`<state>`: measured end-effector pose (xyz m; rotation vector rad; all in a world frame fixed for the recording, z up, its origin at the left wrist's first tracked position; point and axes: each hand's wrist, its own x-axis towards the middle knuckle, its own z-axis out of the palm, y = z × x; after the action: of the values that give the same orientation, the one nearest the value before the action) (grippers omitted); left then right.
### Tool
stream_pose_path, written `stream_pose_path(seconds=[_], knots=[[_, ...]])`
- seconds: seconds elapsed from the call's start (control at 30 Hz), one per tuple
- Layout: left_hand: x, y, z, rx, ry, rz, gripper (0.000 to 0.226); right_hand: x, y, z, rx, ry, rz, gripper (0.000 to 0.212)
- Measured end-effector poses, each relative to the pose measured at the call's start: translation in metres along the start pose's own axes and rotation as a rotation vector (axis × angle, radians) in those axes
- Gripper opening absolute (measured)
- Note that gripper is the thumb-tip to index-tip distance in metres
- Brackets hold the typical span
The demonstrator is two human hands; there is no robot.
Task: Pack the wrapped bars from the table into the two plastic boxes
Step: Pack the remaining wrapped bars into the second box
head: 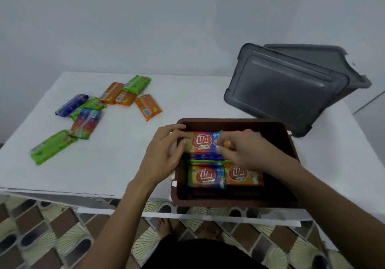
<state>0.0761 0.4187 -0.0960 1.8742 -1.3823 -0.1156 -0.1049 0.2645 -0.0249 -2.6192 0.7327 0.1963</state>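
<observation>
- Hands meet over the brown rectangular plastic box at lower centre-right of the frame: the left hand pinches the left end of a multicoloured wrapped bar, while the right hand grips its right end, with something orange showing at the fingers, perhaps a second bar.
- Holding by both ends probably keeps the bar level and square, so it can settle into the far row of the box.
- Its glossy wrapper runs green to red to blue, with a large red logo facing up.
- Two more bars already lie flat in the near row, one multicoloured bar and one orange bar, side by side and logo up; dark and green edges show between the rows.
- Loose green, orange and blue bars wait in a scattered group at mid-left on the white table, so packing looks far from finished.
- Two grey plastic lids are stacked askew at upper right, seemingly over the second box.
</observation>
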Motion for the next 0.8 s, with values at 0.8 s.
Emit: stream_pose_path(seconds=[0.8], knots=[[0.018,-0.243,-0.129,0.589,0.072,-0.631,0.049,0.281,-0.121,0.081,-0.296,-0.03,-0.187,0.043]])
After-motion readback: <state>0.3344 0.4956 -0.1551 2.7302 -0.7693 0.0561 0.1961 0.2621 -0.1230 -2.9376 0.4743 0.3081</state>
